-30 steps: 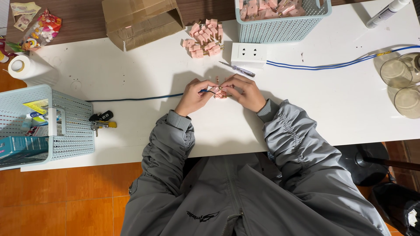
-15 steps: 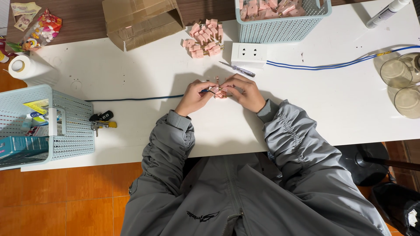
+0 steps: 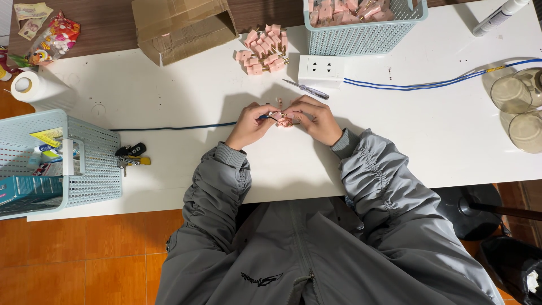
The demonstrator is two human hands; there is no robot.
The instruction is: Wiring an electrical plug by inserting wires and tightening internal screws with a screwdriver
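Between the two hands, at the middle of the white table [image 3: 169, 90], sits a small pink plug part [image 3: 284, 120], mostly covered by fingertips, so its exact shape and the way it is gripped are hard to make out. The left hand [image 3: 249, 125] is curled, thumb and forefinger pinched together on the end of a thin blue cable [image 3: 175, 127] where it meets the part. The right hand [image 3: 314, 118] is likewise closed, its fingertips pinching the pink part from the other side. Both hands meet at the part and hover just above the tabletop.

Beyond the hands lies a slim screwdriver [image 3: 306, 88], just in front of a white power strip [image 3: 320, 70] whose blue cord [image 3: 429, 85] runs off to the right. A loose heap of pink plug parts [image 3: 264, 52] lies beside the strip; more fill a pale blue basket [image 3: 361, 34], cut off by the top edge. A torn cardboard box [image 3: 180, 25] stands at the far left of the heap. On the left edge a second pale blue basket [image 3: 84, 169] holds a teal carton and small yellow and white packets, partly cut off. Keys [image 3: 131, 156] lie next to it, and a roll of tape [image 3: 25, 86] sits at the table corner. A colourful snack wrapper [image 3: 53, 39] lies on the dark surface behind. Two glass lids [image 3: 516, 107] sit at the right edge, half out of view.
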